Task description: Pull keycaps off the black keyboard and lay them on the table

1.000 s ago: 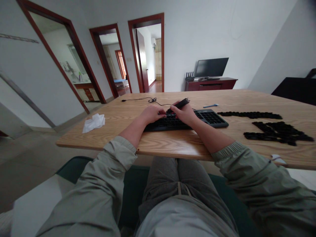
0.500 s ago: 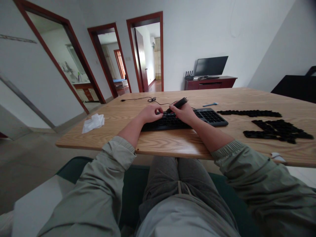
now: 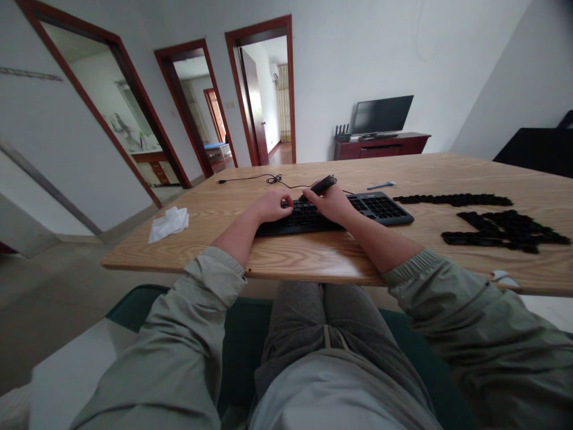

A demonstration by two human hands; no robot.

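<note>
A black keyboard (image 3: 387, 214) lies near the table's front edge, its right part showing a grid of dark openings without caps. My right hand (image 3: 333, 203) is closed around a black stick-shaped tool (image 3: 323, 184), tilted with its lower end down at the upper middle of the keyboard. What kind of tool it is, I cannot tell. At the keyboard's left part, my left hand (image 3: 271, 206) has its fingers curled in a pinch close to that lower end. Anything between those fingers is too small to make out.
Loose black keycaps lie on the right in a row (image 3: 454, 199) and a cluster (image 3: 510, 230). A blue brush-like tool (image 3: 381, 186) is behind the keyboard. A knotted cable (image 3: 274, 178) runs across the back. White tissue (image 3: 169, 224) rests at the left of the wooden table (image 3: 215, 254).
The black tool's upper end has shifted slightly left, and both hands stay at nearly the same place over the keyboard. The whole view has moved a little.
</note>
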